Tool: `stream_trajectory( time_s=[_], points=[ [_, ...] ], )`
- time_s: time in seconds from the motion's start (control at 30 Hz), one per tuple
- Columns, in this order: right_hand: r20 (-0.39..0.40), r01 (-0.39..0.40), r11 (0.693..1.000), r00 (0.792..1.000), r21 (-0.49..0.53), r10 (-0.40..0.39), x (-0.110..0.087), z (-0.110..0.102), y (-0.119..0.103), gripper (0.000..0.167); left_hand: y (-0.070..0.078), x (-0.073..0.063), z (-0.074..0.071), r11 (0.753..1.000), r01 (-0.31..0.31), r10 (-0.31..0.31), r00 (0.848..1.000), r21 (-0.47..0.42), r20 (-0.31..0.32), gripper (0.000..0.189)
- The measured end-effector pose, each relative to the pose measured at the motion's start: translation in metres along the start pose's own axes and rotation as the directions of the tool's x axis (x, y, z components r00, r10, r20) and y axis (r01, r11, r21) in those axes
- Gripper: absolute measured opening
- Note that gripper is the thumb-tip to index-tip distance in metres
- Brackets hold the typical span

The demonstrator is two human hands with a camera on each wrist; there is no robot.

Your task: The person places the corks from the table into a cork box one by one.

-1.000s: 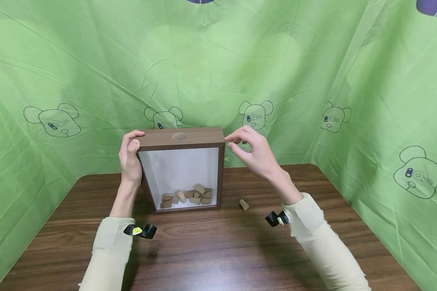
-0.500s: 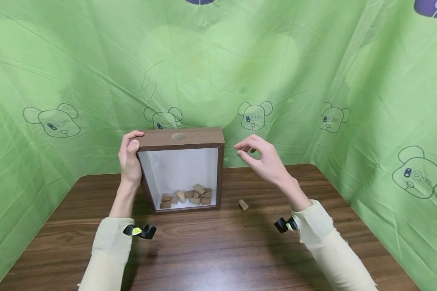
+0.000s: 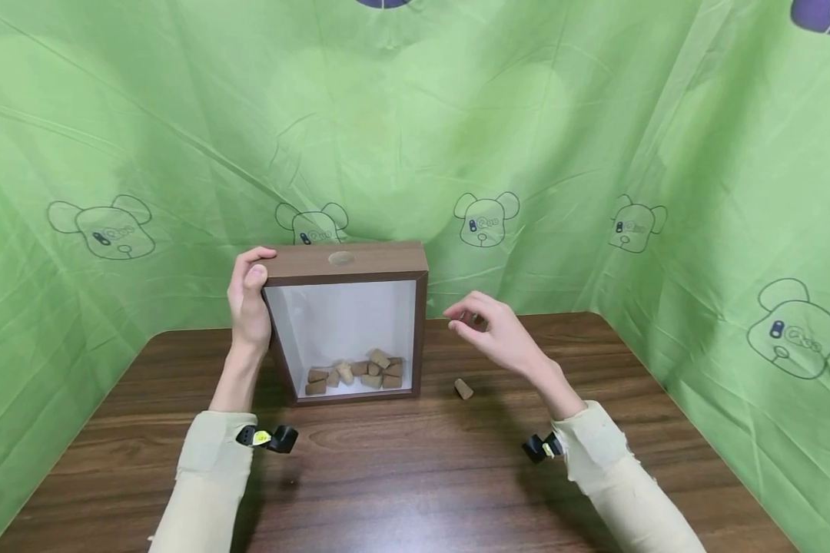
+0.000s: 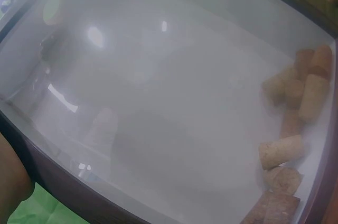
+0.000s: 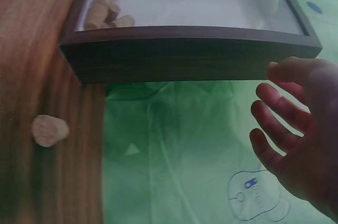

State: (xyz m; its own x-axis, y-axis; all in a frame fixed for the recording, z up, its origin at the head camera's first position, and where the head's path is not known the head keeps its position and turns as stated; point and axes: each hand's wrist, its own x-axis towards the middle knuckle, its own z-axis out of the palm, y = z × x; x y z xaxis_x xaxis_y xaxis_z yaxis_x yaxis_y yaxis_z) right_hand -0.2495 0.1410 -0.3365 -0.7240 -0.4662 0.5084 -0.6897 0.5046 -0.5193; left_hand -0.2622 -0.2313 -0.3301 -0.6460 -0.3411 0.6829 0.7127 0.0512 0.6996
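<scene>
A brown wooden shadow box (image 3: 387, 259) with a clear front and a white back stands upright on the table. Several corks (image 3: 371, 380) lie along its bottom, and the left wrist view shows these corks (image 4: 315, 97) through the pane. Its top has an oval slot (image 3: 342, 259). My left hand (image 3: 250, 311) grips the upper left corner, thumb at the front edge and fingers over the top. My right hand (image 3: 496, 334) hovers right of the box with loosely bent fingers and nothing between them. Below it, a single cork (image 3: 463, 389) lies on the wood.
The dark wooden table (image 3: 387, 476) reaches back to a green cloth backdrop (image 3: 415, 138) printed with bear heads. This cloth also hangs along the left and right sides. A black wrist strap (image 3: 268, 438) is on the left cuff, another black strap (image 3: 542, 447) on the right.
My right hand has moved away from the box's upper right corner and then down toward the loose cork. The left hand and the box have stayed in place.
</scene>
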Motion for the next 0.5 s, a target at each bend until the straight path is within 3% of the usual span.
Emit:
stream_trajectory(
  time_s=[0.5],
  points=[
    [0.035,-0.079,0.996,0.996,0.037,0.077,-0.025,0.019,0.032,0.016,-0.001,-0.001,0.001,1.0,-0.003,0.003,1.0,0.005,-0.002,0.032]
  ],
)
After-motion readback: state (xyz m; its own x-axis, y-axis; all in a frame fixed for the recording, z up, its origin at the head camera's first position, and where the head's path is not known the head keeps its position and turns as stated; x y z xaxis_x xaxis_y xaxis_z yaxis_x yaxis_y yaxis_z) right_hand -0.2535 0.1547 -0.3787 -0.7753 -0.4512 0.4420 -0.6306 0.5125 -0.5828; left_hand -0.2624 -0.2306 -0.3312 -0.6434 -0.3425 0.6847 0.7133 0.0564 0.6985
